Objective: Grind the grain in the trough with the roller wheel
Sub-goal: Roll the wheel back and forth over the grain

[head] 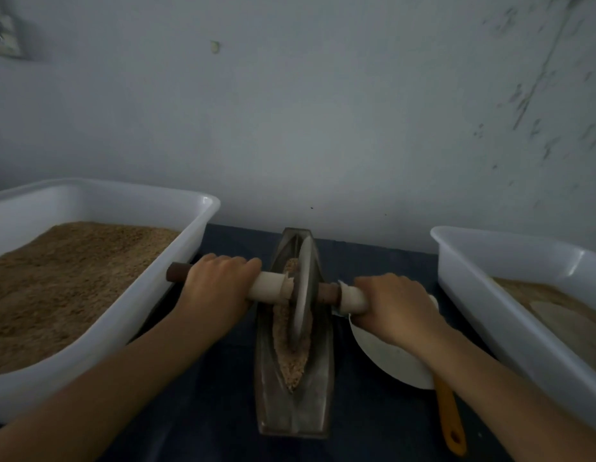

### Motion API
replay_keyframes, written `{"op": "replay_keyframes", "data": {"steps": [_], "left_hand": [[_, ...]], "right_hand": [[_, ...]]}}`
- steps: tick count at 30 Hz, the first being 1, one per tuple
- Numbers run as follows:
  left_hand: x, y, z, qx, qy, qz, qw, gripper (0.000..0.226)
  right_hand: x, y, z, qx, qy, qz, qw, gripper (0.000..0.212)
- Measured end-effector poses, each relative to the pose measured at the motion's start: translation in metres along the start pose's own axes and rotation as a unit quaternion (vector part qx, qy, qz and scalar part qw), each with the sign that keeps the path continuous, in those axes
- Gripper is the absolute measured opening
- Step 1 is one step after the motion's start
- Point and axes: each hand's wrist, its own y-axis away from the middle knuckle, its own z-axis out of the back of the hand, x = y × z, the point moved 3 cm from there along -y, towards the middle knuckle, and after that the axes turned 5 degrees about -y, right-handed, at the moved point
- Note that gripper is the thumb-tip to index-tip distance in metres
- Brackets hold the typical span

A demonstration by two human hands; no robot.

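A narrow boat-shaped metal trough [295, 408] lies lengthwise on the dark table in front of me. Brown crushed grain [291, 365] fills its groove. A metal roller wheel [305, 291] stands upright in the groove, about the middle of the trough. A wooden axle wrapped in pale sleeves runs through the wheel. My left hand [216, 285] grips the axle on the left of the wheel. My right hand [393, 306] grips the axle's right end. Grain under the wheel is hidden.
A white tub [190, 235] heaped with brown grain stands at the left. Another white tub [483, 288] holding a thin layer of ground grain stands at the right. A white bowl [389, 358] and an orange handle [451, 425] lie under my right forearm. A grey wall rises behind.
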Motion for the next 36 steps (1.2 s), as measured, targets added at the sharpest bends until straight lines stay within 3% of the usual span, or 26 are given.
{"op": "replay_keyframes", "data": {"steps": [6, 10, 16, 22, 36], "left_hand": [[-0.001, 0.021, 0.02, 0.029, 0.028, -0.024, 0.999, 0.02], [-0.001, 0.014, 0.016, 0.037, 0.033, -0.01, 0.999, 0.019], [0.003, -0.027, -0.007, 0.02, 0.005, 0.03, 0.999, 0.02], [0.006, -0.046, -0.014, -0.002, -0.009, 0.038, 0.999, 0.014], [-0.005, 0.016, 0.019, 0.031, 0.023, -0.014, 0.999, 0.019]], "right_hand": [[0.009, 0.028, 0.011, 0.043, 0.012, 0.016, 0.999, 0.025], [0.007, 0.017, 0.006, 0.026, 0.022, 0.001, 0.999, 0.03], [-0.005, -0.03, -0.009, -0.025, 0.006, -0.034, 0.999, 0.014], [-0.011, -0.053, -0.011, -0.046, 0.006, -0.048, 0.998, 0.015], [0.009, 0.024, 0.005, 0.012, -0.004, 0.018, 1.0, 0.013]]}}
